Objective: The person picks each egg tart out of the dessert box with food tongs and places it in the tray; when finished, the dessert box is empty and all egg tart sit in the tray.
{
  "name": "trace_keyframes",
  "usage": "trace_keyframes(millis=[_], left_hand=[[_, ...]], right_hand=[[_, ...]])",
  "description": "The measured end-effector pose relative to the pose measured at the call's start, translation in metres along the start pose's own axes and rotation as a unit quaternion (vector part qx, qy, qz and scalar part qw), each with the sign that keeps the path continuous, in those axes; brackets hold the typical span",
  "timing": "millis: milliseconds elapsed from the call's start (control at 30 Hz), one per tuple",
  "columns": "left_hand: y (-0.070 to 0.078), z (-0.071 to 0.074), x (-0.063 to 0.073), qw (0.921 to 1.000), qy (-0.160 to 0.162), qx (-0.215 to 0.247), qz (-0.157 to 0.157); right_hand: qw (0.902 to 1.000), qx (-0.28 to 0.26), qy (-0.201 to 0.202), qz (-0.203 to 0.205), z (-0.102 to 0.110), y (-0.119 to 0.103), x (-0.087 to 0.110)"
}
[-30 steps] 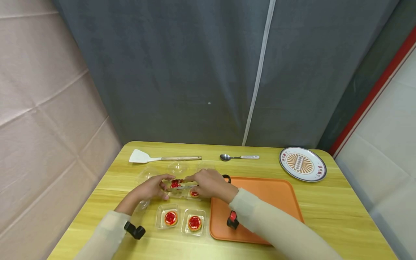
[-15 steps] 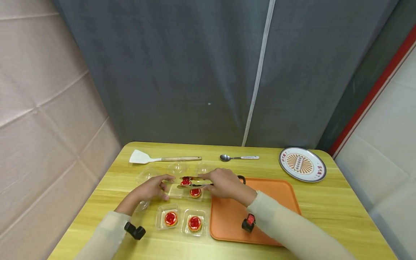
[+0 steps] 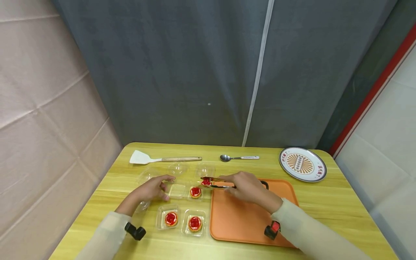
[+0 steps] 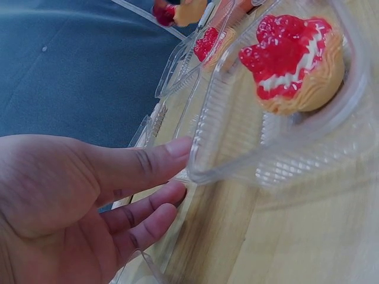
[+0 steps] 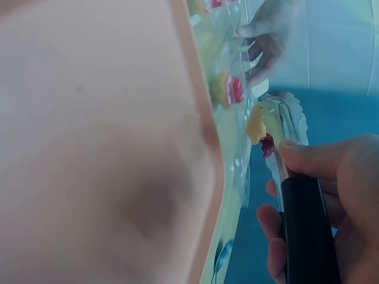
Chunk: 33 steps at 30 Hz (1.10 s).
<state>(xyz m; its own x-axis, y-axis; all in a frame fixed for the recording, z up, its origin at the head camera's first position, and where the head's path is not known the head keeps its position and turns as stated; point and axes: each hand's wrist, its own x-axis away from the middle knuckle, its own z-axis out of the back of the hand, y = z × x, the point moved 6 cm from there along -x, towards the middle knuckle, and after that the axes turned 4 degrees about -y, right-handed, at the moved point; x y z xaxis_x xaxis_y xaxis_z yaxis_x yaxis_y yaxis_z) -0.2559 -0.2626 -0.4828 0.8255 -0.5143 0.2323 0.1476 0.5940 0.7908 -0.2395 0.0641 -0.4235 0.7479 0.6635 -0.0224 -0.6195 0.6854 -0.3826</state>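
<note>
My right hand (image 3: 245,187) grips metal tongs (image 5: 308,225) with black handles. Between the tongs' tips is a small tart (image 3: 206,181) with a red topping, over the far left corner of the orange tray (image 3: 247,216). My left hand (image 3: 152,188) is spread beside the left edge of a clear plastic box (image 3: 177,191) with no tart in it. In the left wrist view its thumb and fingers stand apart. Right of that box, another box holds a tart (image 3: 195,192). Nearer the body are two more boxed tarts, a left one (image 3: 170,219) and a right one (image 3: 195,223).
Behind the boxes are a clear domed piece (image 3: 177,168) and a similar one (image 3: 205,169). A white spatula (image 3: 140,157) and a spoon (image 3: 238,157) lie along the back. A patterned plate (image 3: 303,164) sits at the back right, before a grey curtain (image 3: 182,72).
My right hand has carried the tongs and tart rightward, away from the left box, past the neighbouring boxed tart to the tray's corner. My left hand has stayed in place.
</note>
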Motion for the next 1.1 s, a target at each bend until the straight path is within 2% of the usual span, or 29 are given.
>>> trace_keyframes(millis=[233, 433, 867, 1100], left_hand=[[-0.001, 0.0, 0.001, 1.0, 0.0, 0.001, 0.002], [-0.001, 0.0, 0.0, 1.0, -0.002, 0.008, -0.003], [-0.001, 0.0, 0.0, 1.0, -0.002, 0.009, -0.003], [-0.004, 0.001, -0.001, 0.9999, -0.001, -0.011, 0.006]], right_hand=[[0.9997, -0.003, 0.009, -0.024, 0.004, 0.021, 0.022], [0.9991, -0.007, 0.016, -0.038, 0.003, 0.036, 0.032], [0.9984, 0.019, 0.022, -0.048, -0.006, 0.051, 0.04], [0.9982, 0.03, 0.021, -0.047, -0.007, 0.052, 0.042]])
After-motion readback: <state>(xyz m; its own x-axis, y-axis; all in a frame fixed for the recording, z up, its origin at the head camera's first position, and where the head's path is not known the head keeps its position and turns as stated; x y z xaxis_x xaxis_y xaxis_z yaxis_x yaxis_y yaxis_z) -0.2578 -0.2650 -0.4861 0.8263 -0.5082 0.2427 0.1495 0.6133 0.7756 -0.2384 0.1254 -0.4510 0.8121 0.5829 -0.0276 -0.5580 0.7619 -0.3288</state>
